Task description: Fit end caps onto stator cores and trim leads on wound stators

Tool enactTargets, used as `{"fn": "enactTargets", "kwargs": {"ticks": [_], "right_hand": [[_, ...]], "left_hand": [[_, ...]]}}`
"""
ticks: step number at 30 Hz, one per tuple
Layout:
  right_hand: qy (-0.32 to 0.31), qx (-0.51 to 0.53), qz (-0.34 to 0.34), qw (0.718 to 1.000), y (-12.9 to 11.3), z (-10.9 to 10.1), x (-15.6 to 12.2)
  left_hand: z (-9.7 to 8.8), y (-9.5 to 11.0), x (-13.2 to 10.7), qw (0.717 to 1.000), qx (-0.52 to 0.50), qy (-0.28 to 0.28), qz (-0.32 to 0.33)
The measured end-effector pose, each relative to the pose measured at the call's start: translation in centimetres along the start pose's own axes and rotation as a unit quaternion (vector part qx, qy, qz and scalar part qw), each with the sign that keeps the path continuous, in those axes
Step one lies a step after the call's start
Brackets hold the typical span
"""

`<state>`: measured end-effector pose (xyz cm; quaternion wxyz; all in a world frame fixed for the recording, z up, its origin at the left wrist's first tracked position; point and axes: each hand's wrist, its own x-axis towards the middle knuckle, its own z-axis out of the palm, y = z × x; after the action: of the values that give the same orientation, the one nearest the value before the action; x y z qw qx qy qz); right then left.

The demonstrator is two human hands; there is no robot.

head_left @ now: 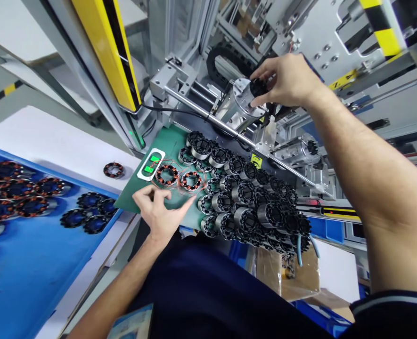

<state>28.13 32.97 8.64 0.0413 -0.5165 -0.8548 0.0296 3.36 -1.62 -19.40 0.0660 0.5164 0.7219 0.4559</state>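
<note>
My right hand (288, 80) reaches into the winding machine and grips a black stator core (257, 87) sitting on the round metal fixture (238, 101). My left hand (159, 209) rests on the green mat (173, 141), thumb and forefinger pinched together near thin copper wire ends. Just beyond it lie two copper-wound stators (166, 174), (191, 181) with loose wire tails. A dense pile of bare black stator cores (250, 197) covers the right part of the mat.
A blue tray (31, 263) at the left holds several wound stators and some bare cores. One wound stator (113, 170) lies alone on the white table. A switch plate with green buttons (151, 164) sits on the mat. Machine rails and yellow guard posts stand behind; cardboard boxes below.
</note>
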Motion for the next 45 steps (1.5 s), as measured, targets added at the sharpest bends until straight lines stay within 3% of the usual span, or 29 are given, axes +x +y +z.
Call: {"fn": "enactTargets", "kwargs": {"ticks": [5,11,13,16,18,20,24,27,31,33,35,37,40,42,45], "right_hand": [[-0.050,-0.025,0.044,0.997,-1.0,-0.1,0.9],[-0.146,-0.042,0.030,0.988,-1.6,-1.4,0.2],[-0.120,-0.032,-0.006,0.992,-2.1,-2.4,0.4],[-0.016,0.024,-0.089,0.996,-2.9,-2.7,1.8],[0.060,0.095,-0.099,0.989,-3.3,-1.2,3.2],[0.092,0.154,-0.059,0.982,-3.5,1.9,4.6],[0.028,0.144,0.012,0.989,-3.6,8.2,6.0],[0.032,0.126,-0.006,0.992,-3.4,8.4,5.1],[0.151,0.214,0.009,0.965,0.2,3.1,0.5],[0.220,0.256,0.059,0.939,3.9,0.4,-2.9],[0.263,0.258,0.105,0.924,8.4,-0.8,-6.5],[0.240,0.227,0.148,0.932,12.5,-0.2,-9.8],[0.109,0.143,0.202,0.963,16.4,3.3,-12.8],[0.049,0.108,0.220,0.968,17.1,5.7,-13.4],[0.057,0.104,0.217,0.969,16.7,6.8,-13.6]], "left_hand": [[0.1,0.3,0.0,1.000,-0.007,-0.026,-0.007],[0.0,0.6,0.1,0.999,-0.030,-0.016,0.002],[-0.1,0.7,0.1,0.999,-0.029,-0.009,0.019],[-0.1,0.5,0.0,0.999,-0.008,-0.011,0.030],[0.0,0.2,-0.1,0.999,0.000,-0.006,0.042],[0.1,-0.1,-0.2,0.998,0.004,0.009,0.062],[0.3,-0.7,-0.3,0.996,0.021,0.025,0.083],[0.2,-1.0,-0.2,0.994,0.021,0.039,0.097],[0.1,-1.9,0.0,0.994,-0.010,0.044,0.095],[0.1,-2.4,0.0,0.995,-0.006,0.045,0.084],[0.1,-2.8,0.1,0.994,-0.004,0.052,0.098],[0.1,-3.0,0.3,0.989,-0.007,0.058,0.137],[0.0,-3.1,0.7,0.980,0.002,0.068,0.188],[-0.1,-3.4,1.0,0.978,0.013,0.082,0.193],[-0.3,-4.0,1.5,0.985,0.027,0.081,0.151]]}}
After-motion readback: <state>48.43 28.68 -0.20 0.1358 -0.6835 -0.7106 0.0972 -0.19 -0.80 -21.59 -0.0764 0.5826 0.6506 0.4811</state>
